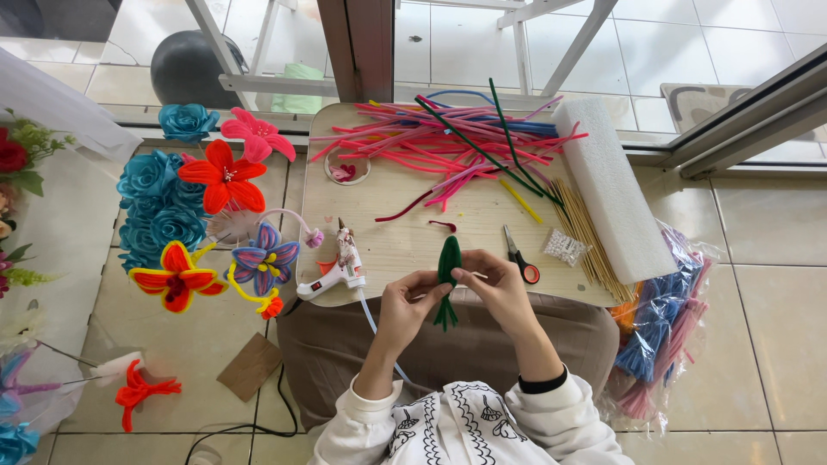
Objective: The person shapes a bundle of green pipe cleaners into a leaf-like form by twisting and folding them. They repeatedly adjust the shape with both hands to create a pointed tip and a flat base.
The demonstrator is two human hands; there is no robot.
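Green fuzzy wire, bent into a leaf shape point(447, 277), stands upright between the person's two hands just above the near edge of the wooden surface point(405, 245). The left hand point(410, 303) is closed around the lower part of the leaf shape, fingertips pinching it near its middle. The right hand point(493, 284) is closed too, thumb and forefinger nipping the upper edge of the same piece. A twisted green stem hangs down below the hands, over the person's lap.

On the surface, a white glue gun point(338, 269) lies just left of the left hand, its cord trailing off the edge. Small scissors with red handles point(520, 258) lie just beside the right hand. Farther back sprawls a heap of pink, red, blue and green fuzzy wires point(457, 142), with a bundle of thin wooden sticks point(586, 232) and a long white foam block point(612, 189) at the right. Finished fuzzy-wire flowers point(202, 224) in blue, red and purple stand on the tiled floor to the left
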